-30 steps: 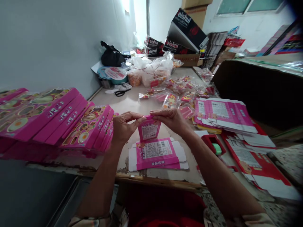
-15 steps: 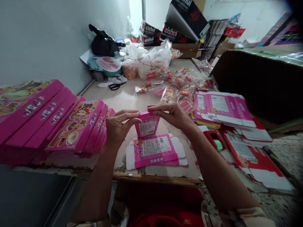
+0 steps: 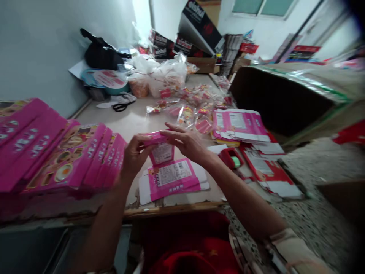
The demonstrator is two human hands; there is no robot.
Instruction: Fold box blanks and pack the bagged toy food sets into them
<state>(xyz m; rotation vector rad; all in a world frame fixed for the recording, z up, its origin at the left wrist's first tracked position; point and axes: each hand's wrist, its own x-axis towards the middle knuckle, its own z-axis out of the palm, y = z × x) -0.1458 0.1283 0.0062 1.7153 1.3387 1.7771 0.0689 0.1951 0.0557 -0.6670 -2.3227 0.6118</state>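
Observation:
A small pink carton [image 3: 162,152] stands upright, with a printed white label facing me. My left hand [image 3: 137,152] grips its left side between thumb and fingers. Stretched and slightly spread, the fingers of my right hand [image 3: 185,141] lie over the carton's top right edge, and one finger is lifted. Just in front of the standing carton are flat pink carton blanks [image 3: 173,177] with white flaps. Whether the carton's bottom rests on them is hard to make out.
Folded pink boxes [image 3: 68,156] line up at left. On the right are more flat pink blanks [image 3: 242,123], red blanks [image 3: 270,173] and a red tape dispenser [image 3: 229,158]. Behind lie bagged toy pieces [image 3: 196,102] and scissors [image 3: 121,107]. A large open cardboard box [image 3: 279,99] stands far right.
The view has swung to the right, shifting everything left in the picture. My right hand's fingers have spread and one has risen from the carton's top, while my left hand keeps its grip.

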